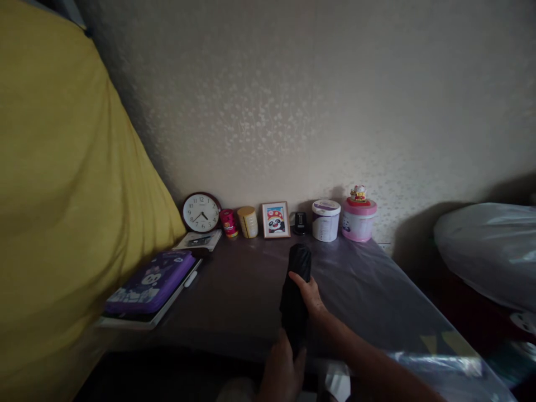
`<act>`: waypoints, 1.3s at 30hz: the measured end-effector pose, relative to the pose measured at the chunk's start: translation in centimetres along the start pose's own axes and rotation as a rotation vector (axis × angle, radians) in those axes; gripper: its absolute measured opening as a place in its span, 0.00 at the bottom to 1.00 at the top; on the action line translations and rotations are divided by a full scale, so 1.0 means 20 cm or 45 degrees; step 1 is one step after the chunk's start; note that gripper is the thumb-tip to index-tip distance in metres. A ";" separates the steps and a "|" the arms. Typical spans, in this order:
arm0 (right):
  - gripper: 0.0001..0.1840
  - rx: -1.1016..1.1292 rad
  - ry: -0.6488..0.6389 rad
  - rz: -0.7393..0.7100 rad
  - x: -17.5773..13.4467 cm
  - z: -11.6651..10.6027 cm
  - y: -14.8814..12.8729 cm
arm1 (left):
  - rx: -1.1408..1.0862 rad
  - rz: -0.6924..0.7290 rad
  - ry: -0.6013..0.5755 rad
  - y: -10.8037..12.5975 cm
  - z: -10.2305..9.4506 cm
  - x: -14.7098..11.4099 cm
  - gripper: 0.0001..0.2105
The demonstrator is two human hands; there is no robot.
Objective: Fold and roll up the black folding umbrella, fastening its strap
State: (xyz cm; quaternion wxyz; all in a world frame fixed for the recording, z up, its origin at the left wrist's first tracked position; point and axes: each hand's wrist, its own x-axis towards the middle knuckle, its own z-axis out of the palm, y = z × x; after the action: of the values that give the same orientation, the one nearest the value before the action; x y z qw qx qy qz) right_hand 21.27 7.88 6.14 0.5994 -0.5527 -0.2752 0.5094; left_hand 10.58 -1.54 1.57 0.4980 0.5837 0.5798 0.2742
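A black folded umbrella (295, 312) is held between my two hands above the near part of the table, its thicker end pointing toward the wall. My right hand (309, 291) is closed round its upper part, with the thumb lying across the fabric. Lower down, my left hand (283, 365) is wrapped round the near end, slightly blurred, and hides that end of the umbrella.
Along the wall stand a round clock (201, 213), a pink can (229, 223), a yellow-lidded canister (248, 222), a framed panda picture (276, 220), a white tub (326, 221) and a pink tub (359, 221) with a figurine. A purple case (151, 282) lies left, beside a yellow curtain (67, 167).
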 end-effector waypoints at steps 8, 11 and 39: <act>0.22 0.071 -0.068 0.102 -0.01 -0.01 -0.01 | -0.309 -0.095 -0.137 0.04 0.01 -0.01 0.14; 0.23 0.003 -0.042 0.050 0.02 -0.02 0.03 | -0.249 -0.077 -0.033 0.03 0.03 -0.01 0.17; 0.23 -0.146 0.105 -0.179 0.01 0.05 0.08 | 0.214 0.389 0.107 0.19 -0.11 0.06 0.44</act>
State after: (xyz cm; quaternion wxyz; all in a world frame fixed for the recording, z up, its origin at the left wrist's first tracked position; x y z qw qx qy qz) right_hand 20.00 8.22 4.84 0.6119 -0.5858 -0.3173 0.4264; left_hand 10.37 0.77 5.41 0.3752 0.6925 0.5256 0.3214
